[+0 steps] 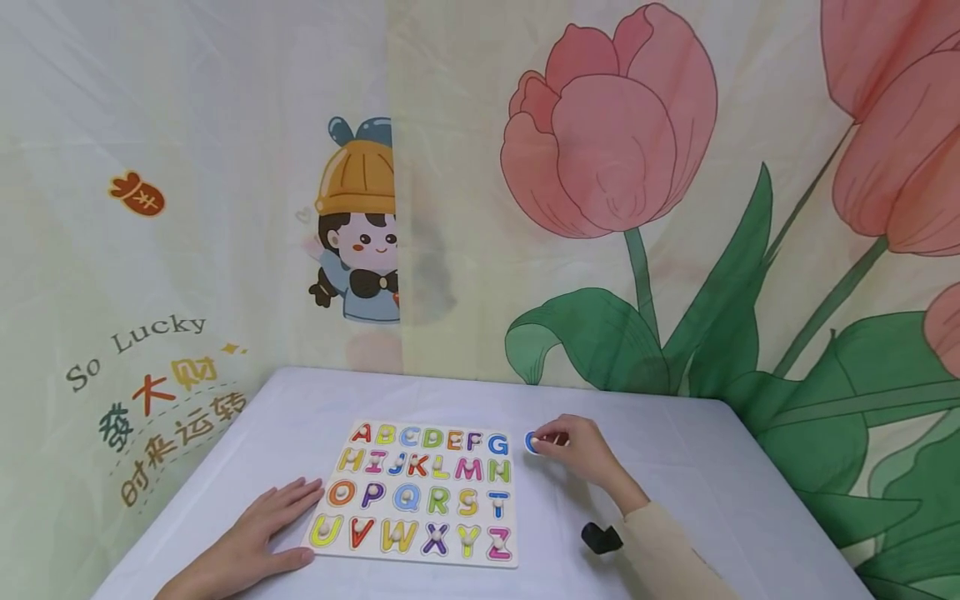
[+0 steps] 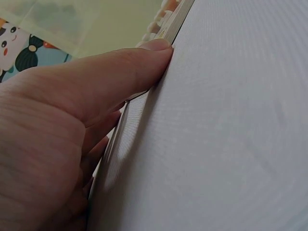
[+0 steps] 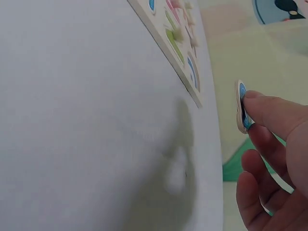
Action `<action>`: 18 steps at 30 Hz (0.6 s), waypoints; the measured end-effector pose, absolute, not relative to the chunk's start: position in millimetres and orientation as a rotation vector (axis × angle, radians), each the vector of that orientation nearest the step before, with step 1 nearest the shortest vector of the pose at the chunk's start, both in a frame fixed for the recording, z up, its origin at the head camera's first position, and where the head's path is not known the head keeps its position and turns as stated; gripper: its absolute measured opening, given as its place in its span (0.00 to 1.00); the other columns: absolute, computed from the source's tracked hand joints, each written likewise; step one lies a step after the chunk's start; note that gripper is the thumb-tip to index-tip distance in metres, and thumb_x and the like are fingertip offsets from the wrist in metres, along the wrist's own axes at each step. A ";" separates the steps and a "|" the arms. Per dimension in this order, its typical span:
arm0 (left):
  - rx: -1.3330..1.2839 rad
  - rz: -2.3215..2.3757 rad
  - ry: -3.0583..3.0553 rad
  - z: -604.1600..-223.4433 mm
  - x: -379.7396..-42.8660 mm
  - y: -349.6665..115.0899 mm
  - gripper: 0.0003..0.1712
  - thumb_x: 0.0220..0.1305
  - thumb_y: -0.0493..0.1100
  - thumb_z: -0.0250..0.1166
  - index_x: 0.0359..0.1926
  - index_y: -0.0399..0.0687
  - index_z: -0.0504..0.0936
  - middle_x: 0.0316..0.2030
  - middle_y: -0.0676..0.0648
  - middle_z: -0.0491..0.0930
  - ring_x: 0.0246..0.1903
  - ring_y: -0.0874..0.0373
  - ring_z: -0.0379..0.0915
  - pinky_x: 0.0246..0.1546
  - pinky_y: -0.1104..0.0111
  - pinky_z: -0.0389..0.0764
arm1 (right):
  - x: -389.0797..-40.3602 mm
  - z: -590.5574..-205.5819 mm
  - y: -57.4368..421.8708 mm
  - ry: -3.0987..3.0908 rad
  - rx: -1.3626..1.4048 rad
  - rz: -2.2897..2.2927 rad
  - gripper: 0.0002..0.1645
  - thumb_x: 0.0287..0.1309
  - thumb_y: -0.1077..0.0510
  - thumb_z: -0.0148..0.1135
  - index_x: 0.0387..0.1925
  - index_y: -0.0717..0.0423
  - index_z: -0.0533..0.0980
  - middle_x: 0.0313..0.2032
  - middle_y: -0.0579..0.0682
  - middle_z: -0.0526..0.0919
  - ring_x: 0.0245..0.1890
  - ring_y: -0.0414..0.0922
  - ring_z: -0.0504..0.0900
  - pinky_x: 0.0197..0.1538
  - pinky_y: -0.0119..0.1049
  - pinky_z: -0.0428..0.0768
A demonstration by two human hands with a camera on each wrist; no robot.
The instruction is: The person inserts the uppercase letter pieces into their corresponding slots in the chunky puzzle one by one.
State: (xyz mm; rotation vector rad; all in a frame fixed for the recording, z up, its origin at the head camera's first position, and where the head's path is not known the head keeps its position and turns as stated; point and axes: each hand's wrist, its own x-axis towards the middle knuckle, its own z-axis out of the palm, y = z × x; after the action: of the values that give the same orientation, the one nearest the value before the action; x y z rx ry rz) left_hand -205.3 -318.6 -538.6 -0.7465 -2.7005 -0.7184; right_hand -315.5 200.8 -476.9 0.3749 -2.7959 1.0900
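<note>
A white alphabet puzzle board lies flat, with colourful letters A to Z in rows and small knobs on most of them. My right hand pinches a blue letter piece between thumb and fingers, just right of the board's upper right corner. Held edge-on in the right wrist view, the piece is raised off the table. On the board, the blue G shows no knob. My left hand rests at the board's left side, fingers extended, with its thumb against the edge near the lower left corner.
A white cloth covers the table. A small black object shows by the right sleeve. Behind the table hangs a curtain printed with tulips, a cartoon child and lettering.
</note>
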 end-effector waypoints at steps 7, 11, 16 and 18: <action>-0.744 -0.736 -2.709 -540.9 -205.6 -319.2 0.45 0.59 0.64 0.76 0.73 0.49 0.78 0.71 0.44 0.77 0.72 0.93 0.35 0.71 0.91 0.29 | -329.2 -485.3 167.0 -2.824 0.455 1.117 0.06 0.62 0.53 0.78 0.41 0.43 0.91 0.32 0.39 0.82 0.36 0.42 0.76 0.38 0.32 0.78; -0.752 -0.716 -2.699 -541.8 -205.9 -320.0 0.45 0.59 0.63 0.77 0.73 0.48 0.78 0.70 0.44 0.77 0.72 0.93 0.34 0.71 0.90 0.29 | -333.8 -489.0 154.8 -2.835 0.472 1.132 0.05 0.63 0.53 0.77 0.41 0.44 0.91 0.33 0.40 0.82 0.36 0.42 0.77 0.39 0.33 0.78; -0.770 -0.704 -2.681 -541.0 -205.9 -320.2 0.45 0.59 0.63 0.77 0.72 0.47 0.78 0.70 0.44 0.78 0.73 0.92 0.34 0.71 0.90 0.29 | -336.1 -493.3 145.2 -2.856 0.435 1.157 0.05 0.64 0.53 0.76 0.41 0.45 0.91 0.32 0.41 0.82 0.37 0.43 0.77 0.40 0.34 0.77; -0.776 -0.705 -2.673 -540.3 -205.9 -319.9 0.45 0.59 0.63 0.77 0.72 0.46 0.78 0.70 0.43 0.78 0.73 0.92 0.34 0.72 0.90 0.30 | -337.0 -496.0 143.3 -2.864 0.429 1.154 0.06 0.65 0.53 0.76 0.42 0.46 0.91 0.32 0.41 0.82 0.37 0.42 0.77 0.40 0.34 0.77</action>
State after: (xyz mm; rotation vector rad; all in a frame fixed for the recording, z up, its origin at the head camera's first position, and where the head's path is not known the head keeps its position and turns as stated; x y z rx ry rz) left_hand -205.9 -319.9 -540.3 -0.7761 -2.6732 -0.7049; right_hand -337.0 143.3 -496.0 0.4286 -2.8637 1.1544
